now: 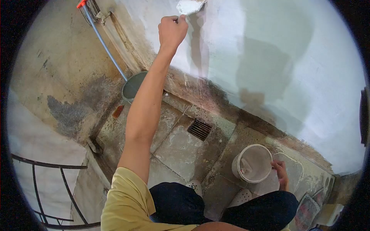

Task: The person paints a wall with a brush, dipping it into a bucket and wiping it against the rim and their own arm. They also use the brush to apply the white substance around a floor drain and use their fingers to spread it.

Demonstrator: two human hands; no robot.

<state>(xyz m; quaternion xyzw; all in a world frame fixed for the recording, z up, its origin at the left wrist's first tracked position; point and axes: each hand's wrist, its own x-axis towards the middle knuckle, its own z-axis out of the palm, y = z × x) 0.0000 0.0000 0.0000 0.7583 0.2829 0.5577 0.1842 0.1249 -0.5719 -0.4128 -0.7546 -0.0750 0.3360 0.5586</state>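
Note:
My left hand (173,34) is raised on an outstretched arm at the top, its fingers closed round a paintbrush (190,6) whose head is coated in white. The brush head is at the pale wall (221,50), where shadows fall. Low on the right, my right hand (281,174) grips the side of a white bucket (239,163) near its rim. The bucket is held above the floor by my right knee, and some whitish matter shows inside it. Most of the brush's handle is hidden in my left fist.
A drain grate (199,129) is set in the stained tiled floor (179,148). In the corner stands a round greenish basin (133,87), with a blue pole (105,45) leaning up from it. A dark metal rack (50,166) is at lower left. A smeared tray (307,211) lies at lower right.

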